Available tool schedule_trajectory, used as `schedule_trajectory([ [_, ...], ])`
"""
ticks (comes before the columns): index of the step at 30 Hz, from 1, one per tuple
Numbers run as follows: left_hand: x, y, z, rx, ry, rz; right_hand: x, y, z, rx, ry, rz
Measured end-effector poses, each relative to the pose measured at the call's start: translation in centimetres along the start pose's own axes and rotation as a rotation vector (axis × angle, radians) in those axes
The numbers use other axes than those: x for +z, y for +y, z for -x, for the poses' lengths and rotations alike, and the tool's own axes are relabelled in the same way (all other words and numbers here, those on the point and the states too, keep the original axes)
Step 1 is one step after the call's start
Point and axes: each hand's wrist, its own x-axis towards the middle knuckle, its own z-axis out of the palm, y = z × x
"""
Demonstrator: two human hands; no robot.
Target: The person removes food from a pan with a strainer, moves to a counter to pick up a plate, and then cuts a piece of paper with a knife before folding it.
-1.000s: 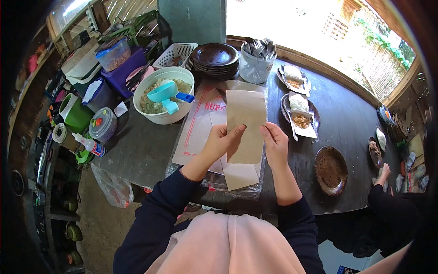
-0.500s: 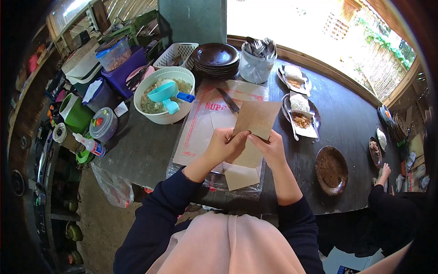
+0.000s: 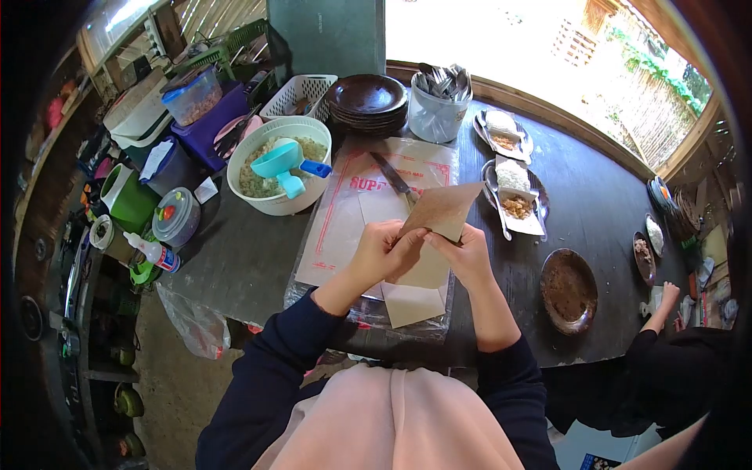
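Between my two hands is a small square of brown paper, tilted and slightly bent. My left hand pinches its lower left edge, and my right hand pinches the lower right. Both thumbs meet near the middle of that edge. Under my hands lie more cut brown paper pieces on a printed paper pack in clear plastic. Beyond the held paper, a knife rests on the pack, its handle end partly covered.
On the left stands a white tub of food with a turquoise scoop. Behind are stacked brown plates and a cutlery bucket. To the right are plates of rice, a bare brown plate, and another person's hand.
The paper in my hands has tipped and bent, showing more of the knife behind it. The other person's hand at the right has shifted slightly.
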Motion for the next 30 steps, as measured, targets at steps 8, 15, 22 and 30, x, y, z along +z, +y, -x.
schedule_trajectory([
  [8,-0.5,0.7,-0.8,0.008,-0.018,0.065,-0.6,-0.2,-0.6,-0.055,-0.056,0.043],
  [15,-1.0,0.3,-0.9,-0.091,-0.013,0.148,-0.8,-0.8,-0.6,-0.065,-0.076,-0.041],
  [22,-1.7,-0.2,-1.0,-0.109,-0.065,0.147,-1.3,-0.6,-0.6,-0.027,-0.038,0.048],
  [30,-2.1,0.0,-1.4,-0.254,-0.126,0.248,-1.0,-1.0,-0.5,-0.039,-0.011,0.063],
])
